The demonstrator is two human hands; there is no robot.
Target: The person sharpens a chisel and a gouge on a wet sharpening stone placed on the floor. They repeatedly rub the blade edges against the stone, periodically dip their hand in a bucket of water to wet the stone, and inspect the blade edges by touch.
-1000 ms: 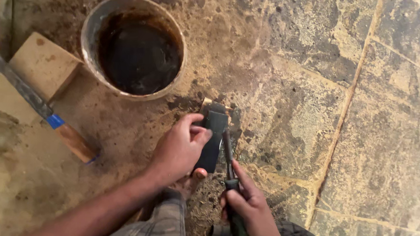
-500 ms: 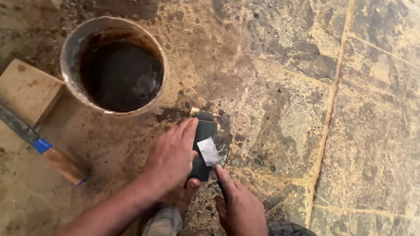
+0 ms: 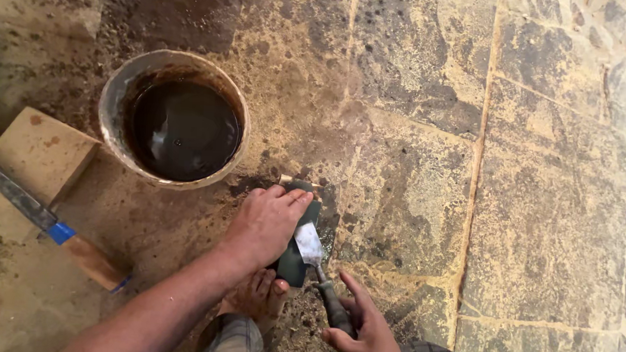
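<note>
Gripping a dark handle, the right hand (image 3: 362, 333) holds a small blade (image 3: 309, 243) whose flat lies on a dark stone (image 3: 296, 263); its fingers are closed round the handle, the forefinger half raised. A bare foot (image 3: 255, 297) shows just beside the stone's near end, perhaps bracing it. The left hand (image 3: 269, 223) lies flat over the stone, fingers stretched out and pressing on the blade's tip, gripping nothing. The stone rests on the wet, stained floor (image 3: 410, 201), which is darkest just around it. By my judgement the sharpening is under way rather than finished: blade and stone are touching, and how keen the edge is I cannot tell. Farther off stands a bucket (image 3: 120, 83) of dark water, near the stone. To the left, a long tool (image 3: 50, 224) with a wooden handle lies against a wooden block (image 3: 36, 153), untouched.
</note>
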